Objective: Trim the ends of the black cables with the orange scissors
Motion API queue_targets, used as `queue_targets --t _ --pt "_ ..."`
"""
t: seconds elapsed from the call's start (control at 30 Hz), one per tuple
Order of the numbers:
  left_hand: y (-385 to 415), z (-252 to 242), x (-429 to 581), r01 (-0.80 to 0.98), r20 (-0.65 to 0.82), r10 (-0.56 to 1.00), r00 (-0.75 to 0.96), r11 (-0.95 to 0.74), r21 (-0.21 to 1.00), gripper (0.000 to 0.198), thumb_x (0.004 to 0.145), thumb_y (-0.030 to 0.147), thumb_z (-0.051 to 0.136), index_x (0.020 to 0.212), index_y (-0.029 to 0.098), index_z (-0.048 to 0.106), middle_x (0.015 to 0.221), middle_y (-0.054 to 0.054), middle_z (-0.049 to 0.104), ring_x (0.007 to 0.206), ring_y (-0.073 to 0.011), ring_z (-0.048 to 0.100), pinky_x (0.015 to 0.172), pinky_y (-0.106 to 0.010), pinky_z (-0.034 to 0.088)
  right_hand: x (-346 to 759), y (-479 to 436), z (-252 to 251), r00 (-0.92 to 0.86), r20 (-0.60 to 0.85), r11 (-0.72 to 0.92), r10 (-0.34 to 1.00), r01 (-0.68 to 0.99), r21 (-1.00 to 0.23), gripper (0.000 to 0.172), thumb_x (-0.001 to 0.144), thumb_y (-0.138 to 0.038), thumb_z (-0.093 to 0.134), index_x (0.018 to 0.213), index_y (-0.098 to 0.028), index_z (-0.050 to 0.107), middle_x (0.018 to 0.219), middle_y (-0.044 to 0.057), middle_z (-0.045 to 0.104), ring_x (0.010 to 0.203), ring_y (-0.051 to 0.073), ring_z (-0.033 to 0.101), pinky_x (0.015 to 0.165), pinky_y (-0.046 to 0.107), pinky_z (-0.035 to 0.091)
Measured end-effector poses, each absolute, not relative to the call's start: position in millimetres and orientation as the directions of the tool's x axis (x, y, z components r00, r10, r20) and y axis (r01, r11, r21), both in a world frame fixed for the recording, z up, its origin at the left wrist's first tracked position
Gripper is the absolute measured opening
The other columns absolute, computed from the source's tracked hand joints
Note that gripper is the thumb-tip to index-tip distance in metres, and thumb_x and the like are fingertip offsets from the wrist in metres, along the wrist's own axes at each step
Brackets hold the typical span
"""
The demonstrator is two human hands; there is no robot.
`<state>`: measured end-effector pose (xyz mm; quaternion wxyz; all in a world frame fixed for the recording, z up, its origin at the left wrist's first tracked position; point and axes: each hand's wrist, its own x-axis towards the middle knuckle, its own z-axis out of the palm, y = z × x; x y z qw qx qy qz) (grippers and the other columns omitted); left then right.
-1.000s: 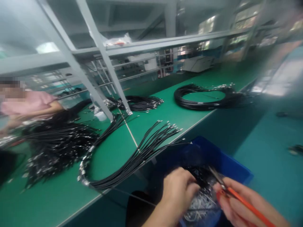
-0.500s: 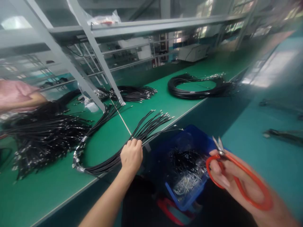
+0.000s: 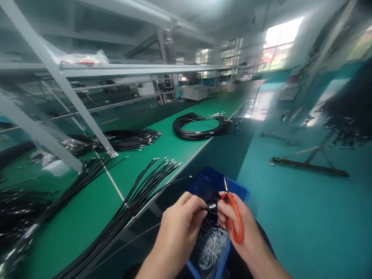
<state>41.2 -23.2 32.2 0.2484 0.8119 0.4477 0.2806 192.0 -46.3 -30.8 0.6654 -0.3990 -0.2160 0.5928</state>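
Observation:
My left hand (image 3: 180, 226) is closed in a pinch on the end of a thin black cable (image 3: 209, 207), held over a blue bin (image 3: 209, 182). My right hand (image 3: 238, 228) grips orange-handled snips (image 3: 232, 217) with the blades pointing up; its fingertips meet the same cable end. The bin on my lap holds black and white offcuts (image 3: 210, 244). A bundle of black cables with metal tips (image 3: 139, 193) lies on the green bench (image 3: 87, 209) to my left.
Two coiled cable bundles (image 3: 200, 126) (image 3: 128, 139) lie farther along the bench. More black cables (image 3: 17, 209) are piled at the far left. Grey frame struts (image 3: 66, 97) rise from the bench. On the teal floor at the right stands a rack base (image 3: 308, 164).
My left hand left the cable bundle on the bench and came to the bin, now pinching a cable end. My right hand with the snips moved in to meet it. The view swung right.

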Motion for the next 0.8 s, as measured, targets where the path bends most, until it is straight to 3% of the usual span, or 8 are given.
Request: queue_targets --t 0.13,0.3,0.47,0.8 --pt "-31 19 50 0.630 0.303 0.887 0.349 -0.461 0.625 0.015 0.083 0.021 0.050 0.078 0.025 0.064 0.078 -0.003 0.061 0.069 -0.0180 0.056 0.062 -0.026 0.040 187 -58 -26 0.202 -0.163 -0.007 0.966 -0.606 -0.795 0.026 0.077 -0.017 0.065 0.098 -0.021 0.051 0.071 -0.004 0.057 0.056 0.010 0.050 0.053 0.023 0.038" --pt "-37 5 51 0.478 0.187 0.973 0.133 -0.229 0.848 0.012 0.079 0.023 0.057 0.069 0.020 0.062 0.068 -0.002 0.061 0.064 -0.0182 0.056 0.059 -0.026 0.041 172 -60 -18 0.220 -0.188 -0.004 0.957 -0.640 -0.768 0.038 0.071 -0.016 0.069 0.102 -0.022 0.048 0.078 -0.002 0.064 0.062 0.013 0.057 0.058 0.026 0.043" --pt "-40 0 51 0.340 0.067 0.990 0.124 -0.106 0.934 0.011 0.078 0.026 0.060 0.070 0.018 0.062 0.069 -0.003 0.064 0.064 -0.0178 0.058 0.059 -0.025 0.043 165 -54 -12 0.230 -0.230 -0.020 0.946 -0.665 -0.747 0.037 0.067 -0.018 0.072 0.097 -0.022 0.051 0.073 -0.004 0.063 0.060 0.013 0.058 0.057 0.026 0.044" --pt "-40 -9 51 0.275 0.031 0.993 0.115 -0.062 0.959 0.014 0.078 0.028 0.060 0.070 0.017 0.061 0.068 -0.003 0.064 0.064 -0.0180 0.058 0.060 -0.026 0.044 160 -50 -13 0.181 -0.271 -0.064 0.946 -0.711 -0.700 0.032 0.070 -0.016 0.069 0.096 -0.021 0.052 0.069 -0.004 0.058 0.054 0.011 0.052 0.053 0.023 0.041"
